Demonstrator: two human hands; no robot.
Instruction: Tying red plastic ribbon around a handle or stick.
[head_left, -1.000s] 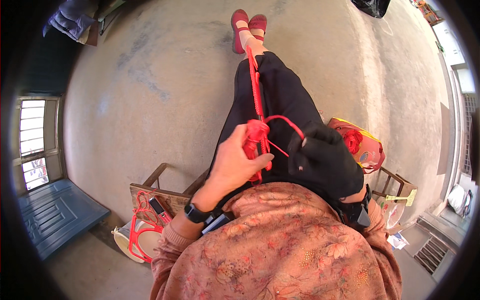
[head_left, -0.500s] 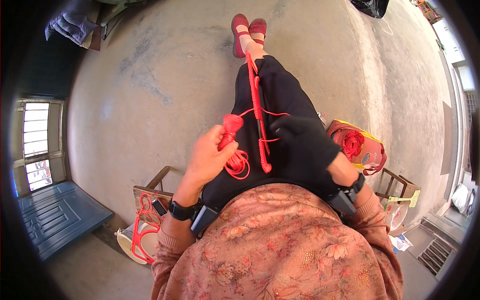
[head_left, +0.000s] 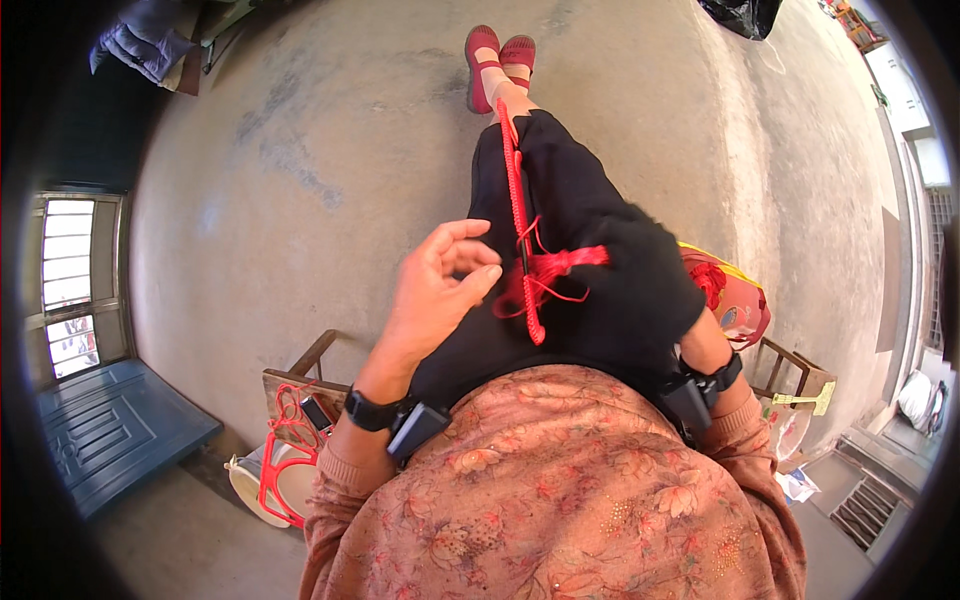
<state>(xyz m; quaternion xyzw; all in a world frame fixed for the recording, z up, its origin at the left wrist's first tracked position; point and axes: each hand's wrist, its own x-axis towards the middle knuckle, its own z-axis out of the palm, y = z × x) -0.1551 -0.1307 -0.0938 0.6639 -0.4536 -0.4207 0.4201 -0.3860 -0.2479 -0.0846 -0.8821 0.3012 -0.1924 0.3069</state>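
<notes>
A bundle of red cord passes over my lap, its loose loops blurred by motion. My right hand, in a black glove, grips the bundle's right end; its fingers are mostly hidden by the dark glove against my black trousers. A long narrow piece wrapped in red cord lies lengthwise along my legs, and the bundle crosses it near its closer end. On the left, my bare left hand is empty, with fingers apart and slightly curled, just short of the loops.
A bag with red cord stands right of my legs. Wooden stool parts show on both sides; the left one bears a phone-like device and red cord. Beside it is a white bucket with a red frame. A yellow brush-like tool lies right.
The cord bundle has passed from my left hand to my right and now crosses the wrapped piece. My left hand has opened; my right hand has shifted slightly right.
</notes>
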